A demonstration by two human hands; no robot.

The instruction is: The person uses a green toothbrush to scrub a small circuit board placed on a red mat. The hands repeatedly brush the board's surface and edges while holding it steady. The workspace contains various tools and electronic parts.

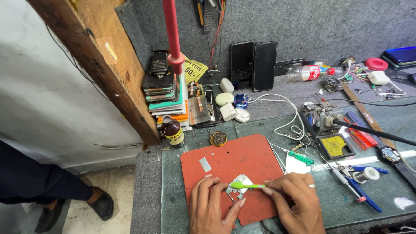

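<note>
A small circuit board (239,181) lies on a red work mat (229,162) near the bench's front edge. My left hand (211,208) rests on the mat, and its fingers and thumb pinch the board's left and lower edges. My right hand (294,200) holds a light green toothbrush (245,186) by its handle. The brush head rests on the board. A ring is on one finger of my right hand.
A brown bottle (172,131) and a stack of phones (161,84) stand at the back left. Two dark phones (253,65) lean on the wall. A soldering iron stand (323,123), green screwdriver (299,157), blue tweezers (366,199) and solder spool (364,175) lie right. A person's shoes (99,203) are on the floor.
</note>
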